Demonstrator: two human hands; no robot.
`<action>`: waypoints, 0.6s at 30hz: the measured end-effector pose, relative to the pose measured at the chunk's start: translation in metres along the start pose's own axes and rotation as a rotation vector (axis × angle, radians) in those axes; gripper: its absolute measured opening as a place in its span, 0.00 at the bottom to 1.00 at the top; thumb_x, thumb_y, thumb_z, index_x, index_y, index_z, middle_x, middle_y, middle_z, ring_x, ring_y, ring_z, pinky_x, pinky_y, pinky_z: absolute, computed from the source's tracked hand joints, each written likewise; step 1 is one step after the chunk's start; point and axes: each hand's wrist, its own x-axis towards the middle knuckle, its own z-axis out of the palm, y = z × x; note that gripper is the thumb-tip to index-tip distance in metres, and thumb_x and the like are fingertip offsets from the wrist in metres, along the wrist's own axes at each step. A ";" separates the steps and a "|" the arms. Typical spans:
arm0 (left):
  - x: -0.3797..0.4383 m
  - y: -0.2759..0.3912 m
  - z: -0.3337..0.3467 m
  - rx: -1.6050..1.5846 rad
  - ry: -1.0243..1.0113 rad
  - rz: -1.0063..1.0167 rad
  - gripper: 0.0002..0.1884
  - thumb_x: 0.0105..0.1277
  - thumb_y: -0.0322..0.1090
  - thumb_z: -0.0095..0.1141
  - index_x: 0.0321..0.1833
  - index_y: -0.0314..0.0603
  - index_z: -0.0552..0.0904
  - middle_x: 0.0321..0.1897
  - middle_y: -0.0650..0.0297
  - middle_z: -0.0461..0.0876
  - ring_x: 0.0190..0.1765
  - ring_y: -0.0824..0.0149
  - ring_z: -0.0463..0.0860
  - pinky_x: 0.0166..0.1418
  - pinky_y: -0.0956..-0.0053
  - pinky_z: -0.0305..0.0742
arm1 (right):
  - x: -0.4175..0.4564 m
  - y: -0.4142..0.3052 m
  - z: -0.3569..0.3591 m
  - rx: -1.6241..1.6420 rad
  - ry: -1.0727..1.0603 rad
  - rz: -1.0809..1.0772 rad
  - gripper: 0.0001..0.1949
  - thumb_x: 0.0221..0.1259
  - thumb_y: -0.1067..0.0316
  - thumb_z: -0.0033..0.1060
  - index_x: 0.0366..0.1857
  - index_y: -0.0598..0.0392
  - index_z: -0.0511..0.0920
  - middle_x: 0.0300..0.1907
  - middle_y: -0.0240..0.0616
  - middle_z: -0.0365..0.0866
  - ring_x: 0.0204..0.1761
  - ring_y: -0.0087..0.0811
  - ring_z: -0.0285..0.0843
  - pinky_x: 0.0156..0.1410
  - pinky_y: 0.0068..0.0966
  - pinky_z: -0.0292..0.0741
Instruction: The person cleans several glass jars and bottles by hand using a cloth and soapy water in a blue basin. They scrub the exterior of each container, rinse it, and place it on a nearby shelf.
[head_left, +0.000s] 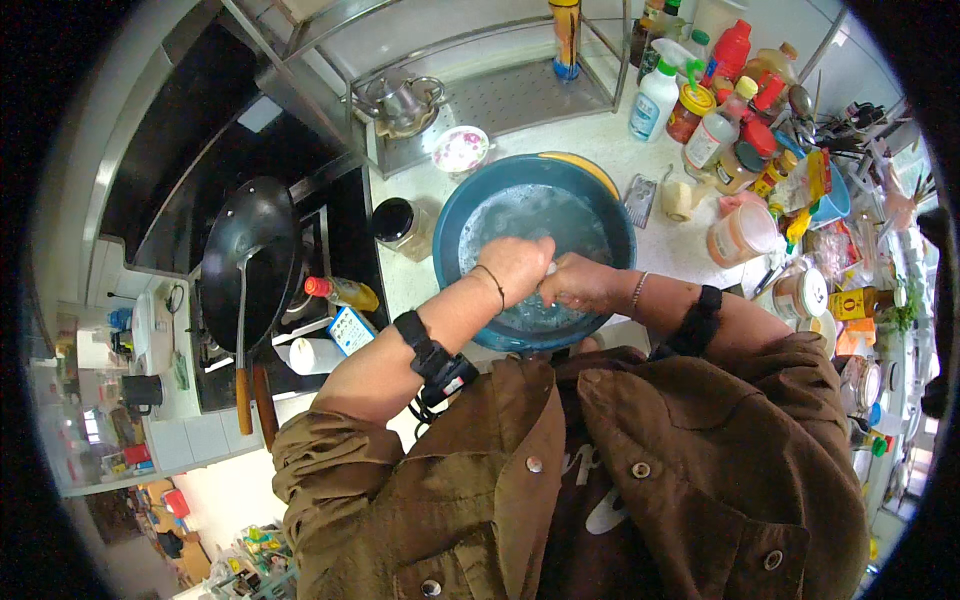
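Observation:
A round blue plastic basin (442, 247) with soapy, cloudy water (540, 206) stands on the white counter before me. My left hand (517, 264) and my right hand (574, 283) meet above the water near the basin's front side, both curled closed. Between them a bit of wet, whitish material (552, 268) shows, gripped by both; it looks like cloth, though the fingers hide most of it. A yellow object (589, 169) lies along the basin's far rim.
Left of the basin stand a black-lidded glass jar (401, 225) and a wok (247, 262) with a ladle on the stove. Behind are a floral bowl (460, 148) and a metal teapot (401, 101). A spray bottle (654, 105) and several jars crowd the right.

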 end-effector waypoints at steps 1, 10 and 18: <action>0.000 -0.001 0.002 0.010 0.007 0.009 0.09 0.56 0.37 0.54 0.36 0.41 0.74 0.24 0.52 0.82 0.30 0.48 0.83 0.34 0.57 0.77 | -0.001 -0.002 0.000 -0.002 -0.007 0.026 0.07 0.41 0.67 0.64 0.15 0.51 0.74 0.13 0.27 0.64 0.14 0.20 0.59 0.18 0.22 0.53; -0.005 -0.023 -0.028 -0.374 0.458 -0.323 0.25 0.46 0.48 0.70 0.35 0.39 0.70 0.26 0.53 0.79 0.31 0.48 0.80 0.34 0.60 0.74 | -0.008 -0.057 -0.021 -0.048 0.147 -0.372 0.21 0.56 0.50 0.65 0.43 0.55 0.74 0.29 0.29 0.73 0.28 0.19 0.69 0.29 0.16 0.67; -0.029 -0.007 -0.069 -1.032 0.173 -0.371 0.21 0.57 0.49 0.66 0.37 0.36 0.78 0.32 0.65 0.81 0.33 0.77 0.78 0.33 0.77 0.74 | -0.021 -0.061 -0.015 0.484 -0.025 -0.629 0.16 0.64 0.68 0.53 0.54 0.57 0.71 0.47 0.35 0.75 0.49 0.26 0.74 0.54 0.25 0.72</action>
